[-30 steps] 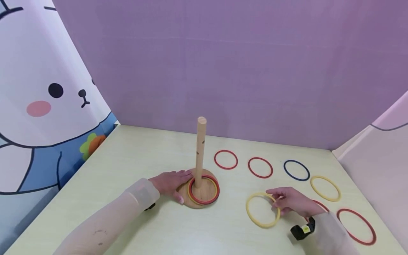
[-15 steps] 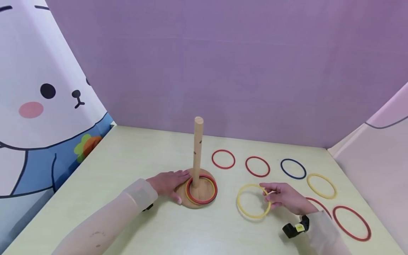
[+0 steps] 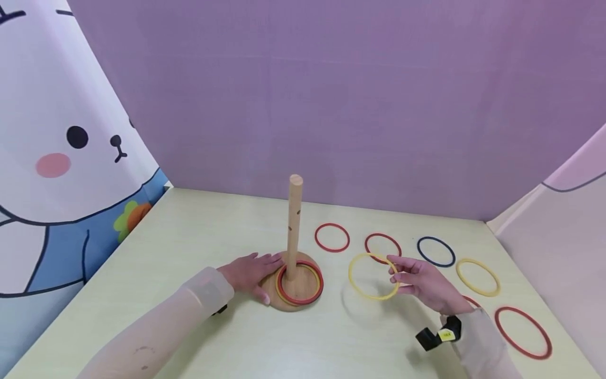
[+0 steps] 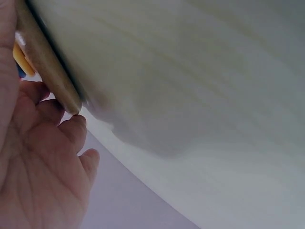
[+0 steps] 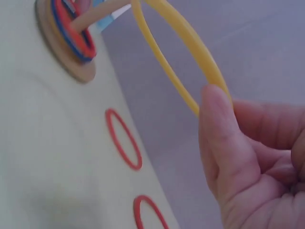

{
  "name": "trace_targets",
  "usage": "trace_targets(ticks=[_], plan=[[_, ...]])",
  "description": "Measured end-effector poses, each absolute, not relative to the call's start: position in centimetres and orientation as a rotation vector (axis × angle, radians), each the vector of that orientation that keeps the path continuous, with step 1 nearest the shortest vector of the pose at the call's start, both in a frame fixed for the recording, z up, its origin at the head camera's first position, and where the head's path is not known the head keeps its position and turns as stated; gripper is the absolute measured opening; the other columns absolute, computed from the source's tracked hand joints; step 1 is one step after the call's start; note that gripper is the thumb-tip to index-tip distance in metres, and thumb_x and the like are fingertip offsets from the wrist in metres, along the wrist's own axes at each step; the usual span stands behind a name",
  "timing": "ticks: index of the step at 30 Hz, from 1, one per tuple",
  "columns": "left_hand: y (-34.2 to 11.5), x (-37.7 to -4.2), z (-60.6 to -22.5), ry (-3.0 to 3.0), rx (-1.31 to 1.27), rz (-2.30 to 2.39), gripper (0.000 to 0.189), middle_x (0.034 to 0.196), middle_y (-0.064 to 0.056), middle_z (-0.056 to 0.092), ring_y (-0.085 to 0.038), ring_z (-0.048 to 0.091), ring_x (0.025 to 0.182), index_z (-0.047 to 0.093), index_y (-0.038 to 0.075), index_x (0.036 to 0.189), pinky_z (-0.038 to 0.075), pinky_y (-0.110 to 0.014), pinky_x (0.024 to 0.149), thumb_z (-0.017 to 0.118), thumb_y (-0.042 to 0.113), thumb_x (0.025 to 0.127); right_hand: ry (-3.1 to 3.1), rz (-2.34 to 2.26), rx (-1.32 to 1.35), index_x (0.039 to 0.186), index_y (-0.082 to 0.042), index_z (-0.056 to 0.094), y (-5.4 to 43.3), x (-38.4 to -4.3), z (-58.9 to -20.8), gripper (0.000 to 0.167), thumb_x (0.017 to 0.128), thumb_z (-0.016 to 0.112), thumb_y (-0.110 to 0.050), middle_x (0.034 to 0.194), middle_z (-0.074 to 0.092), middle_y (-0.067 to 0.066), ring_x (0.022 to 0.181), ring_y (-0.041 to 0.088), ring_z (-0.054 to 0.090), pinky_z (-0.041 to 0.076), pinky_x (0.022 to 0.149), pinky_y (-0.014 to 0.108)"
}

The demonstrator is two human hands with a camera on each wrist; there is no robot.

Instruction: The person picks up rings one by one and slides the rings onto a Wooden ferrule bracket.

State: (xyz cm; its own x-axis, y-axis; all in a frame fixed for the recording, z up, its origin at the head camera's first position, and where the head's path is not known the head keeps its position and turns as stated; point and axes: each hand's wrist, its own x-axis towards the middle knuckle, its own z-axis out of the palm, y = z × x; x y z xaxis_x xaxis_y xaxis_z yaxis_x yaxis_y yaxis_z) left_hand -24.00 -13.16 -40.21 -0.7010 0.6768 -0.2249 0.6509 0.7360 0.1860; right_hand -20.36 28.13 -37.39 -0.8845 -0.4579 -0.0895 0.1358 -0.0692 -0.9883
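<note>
My right hand pinches the right edge of a yellow ring between thumb and fingers. The ring is tilted and raised off the table, its shadow below it. In the right wrist view the thumb lies against the yellow ring. My left hand rests with extended fingers on the left side of a round wooden base. From this base rises an upright wooden peg. A red ring lies uppermost around the peg, with yellow and blue rings partly visible under it.
On the table lie two red rings at the back, a blue ring, a yellow ring and a red ring at right. Another red ring is partly hidden behind the right arm. A purple cloth wall stands behind.
My right hand has lifted the yellow ring off the table and moved it left and away from me. The left hand stays on the base.
</note>
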Motion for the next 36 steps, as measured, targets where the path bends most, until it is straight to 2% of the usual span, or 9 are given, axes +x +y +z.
trace_targets(ticks=[6, 16, 22, 36], plan=[[-13.1, -24.1, -40.3, 2.657, 1.046, 0.132, 0.094, 0.153, -0.015, 0.032, -0.035, 0.032, 0.138, 0.034, 0.001, 0.147, 0.028, -0.051, 0.110, 0.074, 0.050, 0.077, 1.686, -2.120, -0.441, 0.116, -0.022, 0.069, 27.4, -20.8, -36.1, 0.039, 0.094, 0.053, 0.006, 0.097, 0.066, 0.001, 0.088, 0.008, 0.066, 0.055, 0.074, 0.022], [-13.1, -24.2, -40.3, 2.667, 1.036, 0.101, 0.095, 0.153, -0.013, 0.031, -0.034, 0.031, 0.138, 0.032, 0.002, 0.148, 0.026, -0.053, 0.110, 0.073, 0.052, 0.077, 1.618, -2.186, -0.538, 0.118, -0.018, 0.069, 25.8, -21.6, -33.1, 0.040, 0.094, 0.051, 0.009, 0.099, 0.065, 0.003, 0.090, 0.011, 0.066, 0.055, 0.075, 0.023], [-13.0, -24.1, -40.1, 2.663, 1.037, 0.112, 0.095, 0.153, -0.014, 0.031, -0.034, 0.031, 0.138, 0.032, 0.001, 0.148, 0.025, -0.054, 0.110, 0.073, 0.052, 0.077, 1.667, -2.177, -0.557, 0.118, -0.019, 0.069, 24.9, -22.2, -31.2, 0.039, 0.094, 0.051, 0.008, 0.099, 0.060, 0.004, 0.089, 0.011, 0.066, 0.055, 0.073, 0.023], [-12.9, -24.2, -40.1, 2.664, 1.065, 0.119, 0.094, 0.152, -0.016, 0.032, -0.035, 0.033, 0.137, 0.033, 0.001, 0.147, 0.026, -0.055, 0.109, 0.073, 0.051, 0.078, 1.762, -2.195, -0.467, 0.111, -0.019, 0.071, 22.7, -23.2, -27.2, 0.038, 0.093, 0.053, 0.008, 0.094, 0.064, 0.005, 0.085, 0.011, 0.066, 0.055, 0.074, 0.023]])
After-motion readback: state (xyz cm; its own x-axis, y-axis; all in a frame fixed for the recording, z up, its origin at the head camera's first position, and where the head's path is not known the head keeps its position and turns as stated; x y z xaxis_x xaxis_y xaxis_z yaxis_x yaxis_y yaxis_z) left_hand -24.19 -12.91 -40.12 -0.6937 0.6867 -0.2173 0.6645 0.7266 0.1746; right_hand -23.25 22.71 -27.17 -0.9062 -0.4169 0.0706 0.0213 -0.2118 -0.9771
